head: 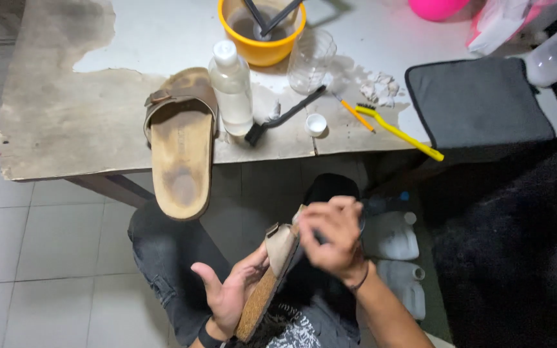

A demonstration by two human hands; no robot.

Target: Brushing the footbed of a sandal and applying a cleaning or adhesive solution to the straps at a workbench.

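My left hand [227, 293] holds a tan sandal [271, 274] on its edge over my lap, cork sole toward the palm. My right hand [331, 235] is pressed against the sandal's upper strap, fingers closed and blurred; a dark object seems to be in it, but I cannot tell what. A second, matching sandal [180, 145] lies on the worn table [66, 116], its heel hanging over the front edge.
On the table stand a clear bottle [232, 87], an orange bowl [262, 29], a plastic glass [311, 59], a black brush [285, 115], a white cap [316, 124], a yellow brush [398, 132] and a grey cloth [478, 100]. White jugs [398, 258] sit on the floor.
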